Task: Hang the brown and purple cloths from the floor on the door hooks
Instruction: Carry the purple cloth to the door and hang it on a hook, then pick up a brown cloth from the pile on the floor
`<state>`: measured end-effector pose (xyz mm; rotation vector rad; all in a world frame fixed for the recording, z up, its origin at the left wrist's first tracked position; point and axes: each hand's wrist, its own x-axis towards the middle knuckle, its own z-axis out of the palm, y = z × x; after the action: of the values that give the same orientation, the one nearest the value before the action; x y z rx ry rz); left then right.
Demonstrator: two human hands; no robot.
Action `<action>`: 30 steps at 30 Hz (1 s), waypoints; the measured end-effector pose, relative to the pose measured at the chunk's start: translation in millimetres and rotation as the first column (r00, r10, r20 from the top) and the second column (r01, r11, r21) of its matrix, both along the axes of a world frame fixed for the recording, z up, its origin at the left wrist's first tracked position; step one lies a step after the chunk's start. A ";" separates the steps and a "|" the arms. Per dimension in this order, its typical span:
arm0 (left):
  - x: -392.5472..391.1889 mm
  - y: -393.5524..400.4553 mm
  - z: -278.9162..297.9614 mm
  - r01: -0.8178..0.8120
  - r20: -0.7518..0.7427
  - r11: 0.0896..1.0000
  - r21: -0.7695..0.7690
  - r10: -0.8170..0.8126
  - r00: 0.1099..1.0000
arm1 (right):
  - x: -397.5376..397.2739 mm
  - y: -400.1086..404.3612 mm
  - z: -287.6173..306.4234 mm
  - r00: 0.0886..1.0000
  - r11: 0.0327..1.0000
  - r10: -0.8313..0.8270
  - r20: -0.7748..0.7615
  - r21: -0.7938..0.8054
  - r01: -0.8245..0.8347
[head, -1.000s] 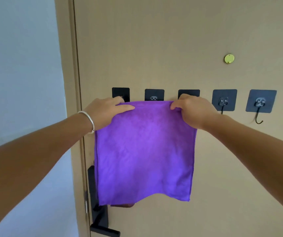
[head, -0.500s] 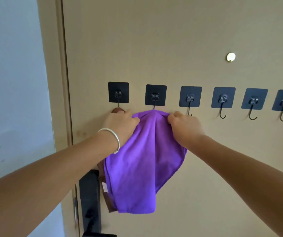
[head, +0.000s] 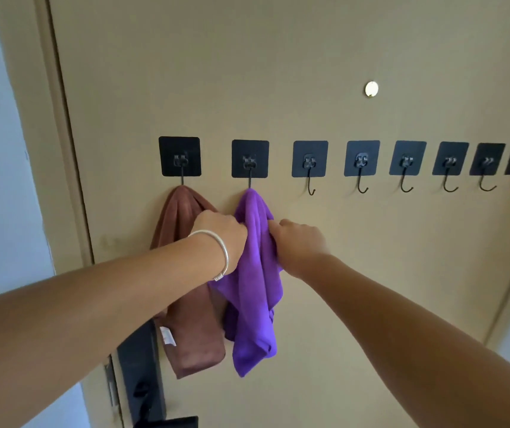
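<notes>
Hooks (head: 310, 168) rightward bare, door (head: 278, 72) flat

— Which hooks are taken?
— The first two from the left: the brown cloth (head: 185, 273) and purple cloth (head: 255, 288) hang there, touching.
— And open room?
— The empty hooks (head: 361, 183) rightward, bare door (head: 371, 273) below. The black lock plate (head: 142, 375) juts out lower left.

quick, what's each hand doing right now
Left hand: grips the purple cloth.
Right hand: grips the same cloth.
</notes>
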<state>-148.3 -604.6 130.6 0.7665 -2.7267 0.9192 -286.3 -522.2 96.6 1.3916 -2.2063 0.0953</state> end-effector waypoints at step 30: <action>-110.4 520.6 -94.4 0.792 0.108 0.468 0.391 -0.878 0.466 | 93.6 659.7 -69.4 0.373 0.409 -0.910 0.178 0.252 0.877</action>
<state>-258.7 -84.0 36.3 -0.8208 -2.9070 0.3827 -192.7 137.5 27.2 -0.0167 -2.9540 -0.2531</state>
